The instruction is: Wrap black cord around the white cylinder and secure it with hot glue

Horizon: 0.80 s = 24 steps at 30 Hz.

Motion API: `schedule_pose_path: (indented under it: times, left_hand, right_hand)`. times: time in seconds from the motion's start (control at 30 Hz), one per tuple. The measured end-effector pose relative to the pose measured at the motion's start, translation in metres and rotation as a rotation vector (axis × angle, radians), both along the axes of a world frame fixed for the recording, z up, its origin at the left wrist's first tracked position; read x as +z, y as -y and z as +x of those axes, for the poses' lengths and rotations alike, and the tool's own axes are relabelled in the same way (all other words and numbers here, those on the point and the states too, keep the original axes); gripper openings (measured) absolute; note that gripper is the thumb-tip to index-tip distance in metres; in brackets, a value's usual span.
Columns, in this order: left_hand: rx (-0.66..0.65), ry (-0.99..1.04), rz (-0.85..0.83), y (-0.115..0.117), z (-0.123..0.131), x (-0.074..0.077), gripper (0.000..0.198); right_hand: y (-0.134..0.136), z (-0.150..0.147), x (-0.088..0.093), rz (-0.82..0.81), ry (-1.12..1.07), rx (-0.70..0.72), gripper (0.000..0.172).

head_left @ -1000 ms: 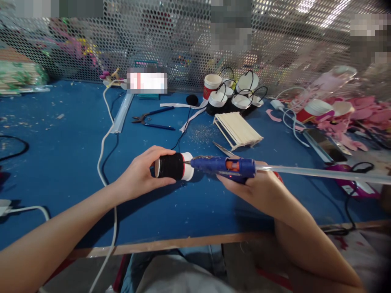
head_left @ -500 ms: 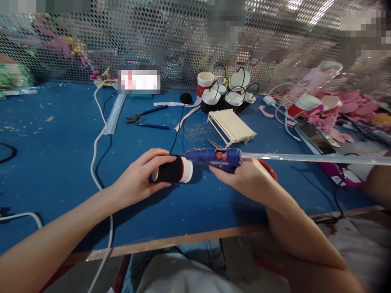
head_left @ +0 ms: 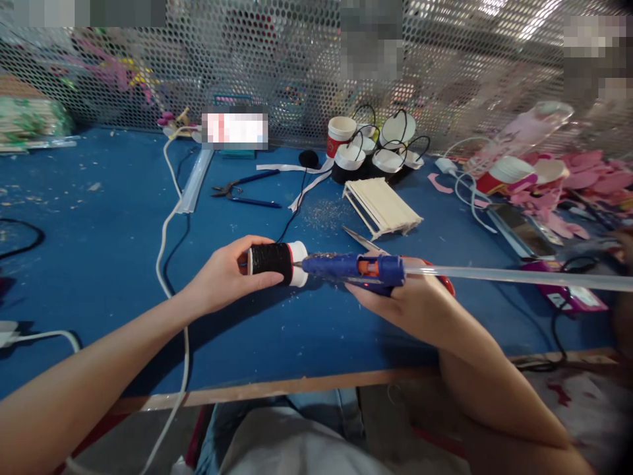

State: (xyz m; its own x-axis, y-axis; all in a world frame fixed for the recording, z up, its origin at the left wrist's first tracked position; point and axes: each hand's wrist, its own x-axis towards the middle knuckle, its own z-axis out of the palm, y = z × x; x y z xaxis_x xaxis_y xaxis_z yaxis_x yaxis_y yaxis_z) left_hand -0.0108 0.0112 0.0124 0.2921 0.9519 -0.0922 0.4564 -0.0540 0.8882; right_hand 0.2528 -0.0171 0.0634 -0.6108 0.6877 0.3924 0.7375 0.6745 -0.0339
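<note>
My left hand [head_left: 225,277] is wrapped round a small paper cup [head_left: 275,262] covered in black, lying on its side with the white rim to the right. My right hand [head_left: 415,307] grips a blue hot glue gun [head_left: 357,269] whose nozzle touches the cup just under the rim. A long clear glue stick [head_left: 514,278] juts out of the gun's back to the right. Both hands hover just above the blue table [head_left: 99,264].
Behind the hands lie scissors [head_left: 363,243], a stack of pale wooden sticks [head_left: 383,208], a cluster of black-wrapped cups with handles [head_left: 378,155], blue-handled pliers [head_left: 244,190] and a white cable [head_left: 165,244]. Pink foam shapes [head_left: 568,191] and a phone [head_left: 521,227] sit at right. Perforated metal mesh [head_left: 297,66] backs the table.
The cup has turned in my left hand and the gun's nozzle has come back against it near the rim, after briefly sitting higher, above the cup.
</note>
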Motion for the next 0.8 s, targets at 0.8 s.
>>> schedule_pose_path:
  times: [0.8]
  left_hand:
    - [-0.313, -0.330, 0.761, 0.008, 0.001, 0.002, 0.042]
  right_hand:
    - [-0.014, -0.003, -0.001, -0.545, -0.352, -0.309, 0.015]
